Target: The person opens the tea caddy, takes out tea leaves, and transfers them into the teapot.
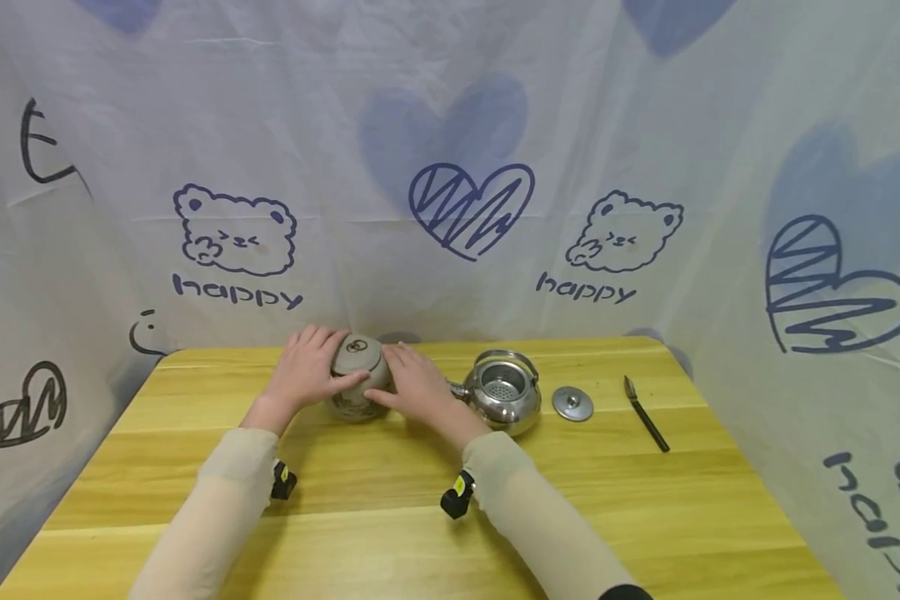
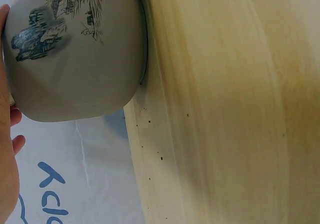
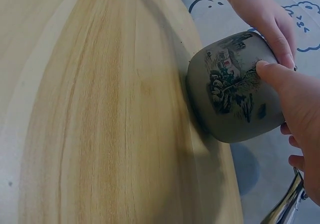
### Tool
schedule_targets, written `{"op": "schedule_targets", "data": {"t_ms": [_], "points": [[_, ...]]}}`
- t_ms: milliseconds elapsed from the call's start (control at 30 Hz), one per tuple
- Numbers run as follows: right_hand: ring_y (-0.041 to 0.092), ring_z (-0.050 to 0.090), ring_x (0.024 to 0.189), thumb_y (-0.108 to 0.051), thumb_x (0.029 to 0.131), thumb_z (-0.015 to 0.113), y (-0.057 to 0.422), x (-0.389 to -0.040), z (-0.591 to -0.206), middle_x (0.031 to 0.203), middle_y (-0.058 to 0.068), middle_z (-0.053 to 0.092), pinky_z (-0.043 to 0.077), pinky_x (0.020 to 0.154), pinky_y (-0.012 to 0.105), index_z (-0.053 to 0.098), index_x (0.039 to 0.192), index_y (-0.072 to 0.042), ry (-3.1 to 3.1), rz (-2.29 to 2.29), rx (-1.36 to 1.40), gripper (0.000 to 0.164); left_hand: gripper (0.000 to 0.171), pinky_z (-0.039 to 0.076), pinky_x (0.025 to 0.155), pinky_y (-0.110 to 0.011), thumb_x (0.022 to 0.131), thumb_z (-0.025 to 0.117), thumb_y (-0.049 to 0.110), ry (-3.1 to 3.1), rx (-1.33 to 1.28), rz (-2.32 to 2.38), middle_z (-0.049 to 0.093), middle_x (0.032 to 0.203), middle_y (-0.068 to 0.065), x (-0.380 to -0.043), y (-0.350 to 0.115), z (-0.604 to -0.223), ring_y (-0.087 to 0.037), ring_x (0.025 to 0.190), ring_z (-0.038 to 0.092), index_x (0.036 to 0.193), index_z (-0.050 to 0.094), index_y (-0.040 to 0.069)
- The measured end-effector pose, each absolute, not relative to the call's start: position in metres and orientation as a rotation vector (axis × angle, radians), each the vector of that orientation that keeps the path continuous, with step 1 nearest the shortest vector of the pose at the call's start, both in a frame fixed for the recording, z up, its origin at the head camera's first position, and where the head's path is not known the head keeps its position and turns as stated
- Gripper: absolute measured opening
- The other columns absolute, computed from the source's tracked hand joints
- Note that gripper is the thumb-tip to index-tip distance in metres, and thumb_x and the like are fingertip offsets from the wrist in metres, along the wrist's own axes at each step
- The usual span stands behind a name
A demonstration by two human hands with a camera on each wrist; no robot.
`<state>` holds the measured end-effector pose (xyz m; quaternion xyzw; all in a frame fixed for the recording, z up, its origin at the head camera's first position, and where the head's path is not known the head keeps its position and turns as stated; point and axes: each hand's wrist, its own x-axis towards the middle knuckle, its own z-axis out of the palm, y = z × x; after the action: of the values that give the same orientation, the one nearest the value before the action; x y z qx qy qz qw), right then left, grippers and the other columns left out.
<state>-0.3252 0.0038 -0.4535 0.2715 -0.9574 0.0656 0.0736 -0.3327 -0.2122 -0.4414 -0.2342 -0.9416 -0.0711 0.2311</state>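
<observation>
A grey lidded ceramic jar (image 1: 357, 408) stands near the table's back edge. Its domed lid (image 1: 357, 357) bears a small dark mark. Fingers of my left hand (image 1: 303, 371) lie over the lid's left side, with the thumb across the front close to the seam. From the other side my right hand (image 1: 420, 385) grips the jar, thumb on the front of its body. A painted landscape decorates the jar body (image 3: 225, 104) in the right wrist view. Behind the jar, some fingertips are hidden in the head view.
Right of the jar stands a shiny metal teapot (image 1: 521, 410) with a strainer inside, its spout behind my right wrist. Its round lid (image 1: 572, 403) lies beside it. Farther right is a thin dark-handled tool (image 1: 648, 423). Small dark specks (image 2: 161, 158) dot the wooden table (image 1: 375, 533).
</observation>
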Motion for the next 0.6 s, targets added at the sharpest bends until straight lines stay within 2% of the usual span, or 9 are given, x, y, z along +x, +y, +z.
{"op": "schedule_targets", "data": {"t_ms": [333, 600], "points": [[0.026, 0.032, 0.147, -0.067, 0.092, 0.046, 0.0041, -0.3224, -0.4509, 0.155, 0.006, 0.04, 0.031, 0.119, 0.042, 0.031, 0.152, -0.008, -2.896, 0.21, 0.808, 0.086, 0.086, 0.043, 0.092, -0.051, 0.078, 0.066, 0.065, -2.49, -0.654, -0.216, 0.061, 0.121, -0.017, -0.3309, -0.2119, -0.4454, -0.034, 0.109, 0.053, 0.135, 0.054, 0.002], [0.025, 0.029, 0.148, -0.068, 0.091, 0.046, 0.0037, -0.3229, -0.4503, 0.156, 0.004, 0.038, 0.031, 0.119, 0.043, 0.03, 0.153, -0.009, -2.907, 0.216, 0.801, 0.086, 0.086, 0.042, 0.093, -0.053, 0.079, 0.06, 0.07, -2.405, -0.676, -0.253, 0.06, 0.121, -0.018, -0.3303, -0.2132, -0.4417, -0.035, 0.111, 0.053, 0.133, 0.055, 0.002]]}}
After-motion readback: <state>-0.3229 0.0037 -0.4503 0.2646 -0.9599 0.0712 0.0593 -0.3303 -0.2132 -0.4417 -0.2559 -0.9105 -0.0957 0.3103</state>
